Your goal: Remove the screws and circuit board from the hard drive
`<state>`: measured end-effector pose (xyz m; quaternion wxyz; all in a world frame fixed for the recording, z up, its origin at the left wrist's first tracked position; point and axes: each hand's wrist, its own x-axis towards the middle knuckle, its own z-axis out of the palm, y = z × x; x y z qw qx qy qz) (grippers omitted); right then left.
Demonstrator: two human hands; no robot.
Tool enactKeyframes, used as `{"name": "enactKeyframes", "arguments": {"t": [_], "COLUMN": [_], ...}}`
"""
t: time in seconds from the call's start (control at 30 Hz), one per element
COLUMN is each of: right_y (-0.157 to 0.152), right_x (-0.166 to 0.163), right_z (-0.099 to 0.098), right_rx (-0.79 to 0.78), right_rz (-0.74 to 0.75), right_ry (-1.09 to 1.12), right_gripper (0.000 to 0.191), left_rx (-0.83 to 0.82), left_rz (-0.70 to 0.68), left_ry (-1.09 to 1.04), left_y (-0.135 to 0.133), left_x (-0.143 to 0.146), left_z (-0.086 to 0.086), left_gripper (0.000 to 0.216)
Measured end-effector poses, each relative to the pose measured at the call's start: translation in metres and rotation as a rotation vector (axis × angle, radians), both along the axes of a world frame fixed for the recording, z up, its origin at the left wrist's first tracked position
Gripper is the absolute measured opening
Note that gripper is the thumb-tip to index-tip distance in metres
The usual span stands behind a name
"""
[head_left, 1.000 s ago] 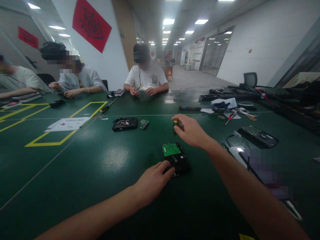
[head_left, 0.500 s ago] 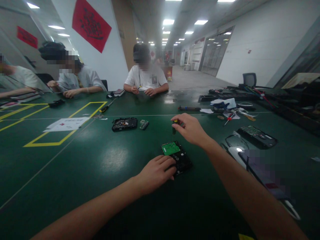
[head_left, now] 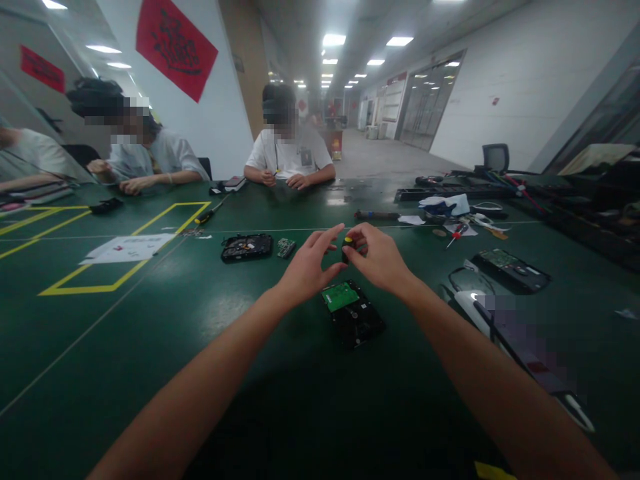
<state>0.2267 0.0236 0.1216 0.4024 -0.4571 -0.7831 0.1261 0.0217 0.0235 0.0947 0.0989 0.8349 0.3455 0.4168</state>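
Note:
A black hard drive (head_left: 356, 323) with a green circuit board (head_left: 340, 297) at its far end lies on the dark green table, just below my hands. My right hand (head_left: 376, 257) grips the black and yellow handle of a screwdriver (head_left: 347, 249), held upright over the drive's far edge. The screwdriver's shaft is hard to make out. Close by on its left is my left hand (head_left: 314, 261), fingers and thumb apart around the handle's side, holding nothing; whether it touches the handle I cannot tell.
Left of centre lie an opened drive (head_left: 247, 247) and a small circuit board (head_left: 286, 248). Another drive (head_left: 511, 271), a phone-like device (head_left: 520, 340) and a red screwdriver (head_left: 457, 233) lie on the right. A yellow-handled screwdriver (head_left: 207, 215) lies farther left. People sit across the table.
My left hand has let go of the hard drive and moved up and forward beside the screwdriver. My right hand keeps its grip on the screwdriver in nearly the same place.

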Motion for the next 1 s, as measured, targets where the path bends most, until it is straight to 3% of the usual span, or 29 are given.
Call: {"name": "enactKeyframes", "arguments": {"t": [0.23, 0.4, 0.47, 0.57, 0.67, 0.8, 0.87, 1.0], "right_y": [-0.003, -0.019, -0.035, -0.065, -0.092, -0.107, -0.107, -0.105], "right_x": [-0.006, -0.001, 0.002, 0.001, -0.008, -0.022, -0.025, -0.023], "right_z": [-0.004, 0.003, -0.002, -0.021, -0.046, -0.07, -0.075, -0.077], "right_rx": [-0.036, -0.032, -0.034, -0.124, -0.242, -0.331, -0.329, -0.324], "right_rz": [-0.037, -0.015, -0.097, -0.143, -0.058, -0.081, -0.089, -0.1], "right_ry": [0.141, 0.155, 0.161, -0.038, -0.318, -0.471, -0.507, -0.552], "right_gripper": [0.029, 0.038, 0.035, 0.041, 0.073, 0.109, 0.114, 0.104], "left_rx": [0.097, 0.082, 0.079, 0.081, 0.079, 0.074, 0.079, 0.086], "left_rz": [0.016, 0.036, 0.045, 0.067, 0.071, 0.071, 0.069, 0.063], "left_ry": [-0.066, -0.097, -0.088, -0.058, -0.065, -0.072, -0.068, -0.063], "left_y": [0.005, 0.007, 0.007, 0.008, 0.009, 0.007, 0.006, 0.004], "left_x": [0.019, 0.017, 0.016, 0.014, 0.014, 0.013, 0.014, 0.014], "left_z": [-0.005, -0.009, -0.009, -0.008, -0.007, -0.007, -0.006, -0.004], "left_gripper": [0.04, 0.035, 0.034, 0.034, 0.034, 0.031, 0.031, 0.032]}}
